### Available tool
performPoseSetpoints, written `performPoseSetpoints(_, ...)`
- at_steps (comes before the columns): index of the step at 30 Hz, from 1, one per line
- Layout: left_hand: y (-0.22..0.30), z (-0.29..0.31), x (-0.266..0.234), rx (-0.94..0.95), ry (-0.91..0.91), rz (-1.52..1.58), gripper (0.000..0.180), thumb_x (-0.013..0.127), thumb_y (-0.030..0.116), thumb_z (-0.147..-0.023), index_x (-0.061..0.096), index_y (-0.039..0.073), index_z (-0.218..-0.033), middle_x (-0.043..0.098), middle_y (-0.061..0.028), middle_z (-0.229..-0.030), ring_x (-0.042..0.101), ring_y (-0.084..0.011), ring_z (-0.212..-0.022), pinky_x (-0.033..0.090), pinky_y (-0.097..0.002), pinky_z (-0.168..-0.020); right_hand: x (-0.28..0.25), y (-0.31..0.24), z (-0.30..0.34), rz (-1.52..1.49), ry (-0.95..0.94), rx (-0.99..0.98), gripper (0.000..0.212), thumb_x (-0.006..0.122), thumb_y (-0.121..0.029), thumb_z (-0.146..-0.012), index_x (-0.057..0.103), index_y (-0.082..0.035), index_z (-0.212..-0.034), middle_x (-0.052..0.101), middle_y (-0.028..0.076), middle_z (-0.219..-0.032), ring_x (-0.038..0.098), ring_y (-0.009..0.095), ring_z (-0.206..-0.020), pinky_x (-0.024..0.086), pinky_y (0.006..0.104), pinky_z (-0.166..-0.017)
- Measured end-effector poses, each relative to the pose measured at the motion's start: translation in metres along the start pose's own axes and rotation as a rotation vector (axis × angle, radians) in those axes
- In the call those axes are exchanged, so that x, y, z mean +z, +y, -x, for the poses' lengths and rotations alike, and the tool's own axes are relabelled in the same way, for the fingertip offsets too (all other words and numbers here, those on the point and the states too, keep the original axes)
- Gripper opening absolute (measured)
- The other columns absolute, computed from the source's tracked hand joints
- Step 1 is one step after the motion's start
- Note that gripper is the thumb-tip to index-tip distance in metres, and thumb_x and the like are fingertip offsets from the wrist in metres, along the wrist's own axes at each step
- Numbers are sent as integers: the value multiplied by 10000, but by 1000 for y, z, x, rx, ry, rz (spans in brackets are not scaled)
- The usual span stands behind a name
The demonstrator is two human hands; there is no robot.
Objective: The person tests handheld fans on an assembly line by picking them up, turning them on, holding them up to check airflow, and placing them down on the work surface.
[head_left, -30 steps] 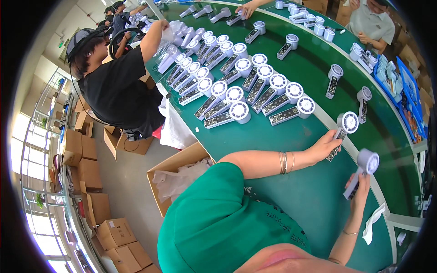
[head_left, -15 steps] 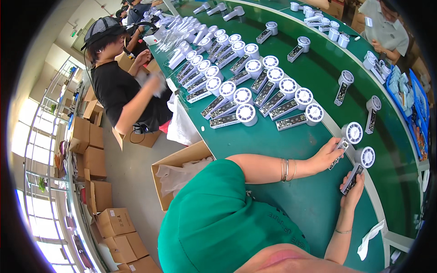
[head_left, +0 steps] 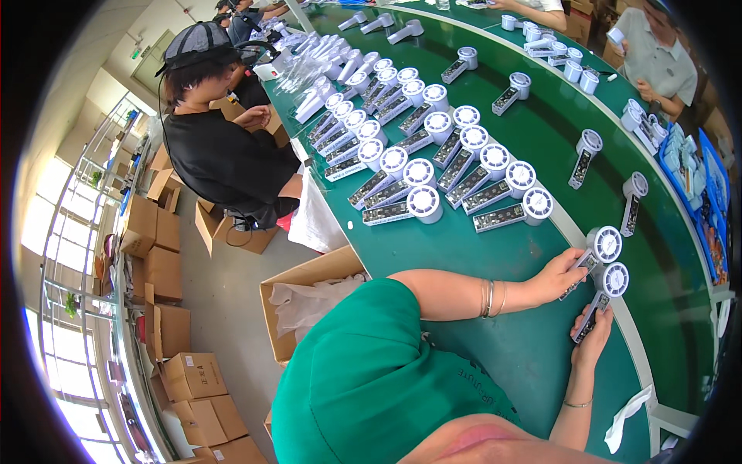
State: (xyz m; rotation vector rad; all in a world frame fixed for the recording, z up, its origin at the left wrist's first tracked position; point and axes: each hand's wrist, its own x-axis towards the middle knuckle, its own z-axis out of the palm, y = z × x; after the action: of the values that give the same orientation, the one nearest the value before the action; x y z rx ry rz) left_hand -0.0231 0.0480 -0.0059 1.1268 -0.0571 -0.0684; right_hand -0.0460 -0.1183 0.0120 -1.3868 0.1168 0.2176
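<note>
Grasps a pale fan (head_left: 607, 245) in the left hand (head_left: 556, 280), a second fan (head_left: 614, 280) in the right hand (head_left: 593, 338), near the green surface (head_left: 510, 352); now holds both closer together than a second ago, probably allowing one-glance viewing.

The single head view comes from the left of two fisheye cameras worn side by side, looking steeply down past the wearer's green shirt (head_left: 348, 387), which is closest and fills the lower middle. It faces across the green workbench (head_left: 479, 255), whose left edge runs slantwise from the upper left. The left hand (head_left: 558, 277) and right hand (head_left: 593, 336) sit at middle range, near the bench's right edge. Beyond that edge the conveyor belt (head_left: 668, 286) bows along the right; distant windows (head_left: 63, 267) bend at the left rim.
</note>
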Motion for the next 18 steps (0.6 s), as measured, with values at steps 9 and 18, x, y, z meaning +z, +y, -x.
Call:
performPoseSetpoints(9, -4, -3, 1, 40, 31, 5, 339, 510, 164, -921, 423, 25, -1218, 553, -26, -874, 490, -71, -744, 408, -217, -610, -4, 6, -5, -19, -21, 1, 315, 370, -185, -930, 391, -43, -1211, 516, 51, -817, 485, 96, -530, 399, 218, -405)
performPoseSetpoints(18, 2, -1, 2, 18, 8, -6, 343, 502, 171, -928, 424, 25, -1228, 564, -30, -900, 507, -73, -798, 432, -225, -675, -2, 1, -3, -15, -50, -3, 327, 372, -197, -930, 385, -40, -1216, 511, 51, -806, 486, 97, -535, 409, 221, -412)
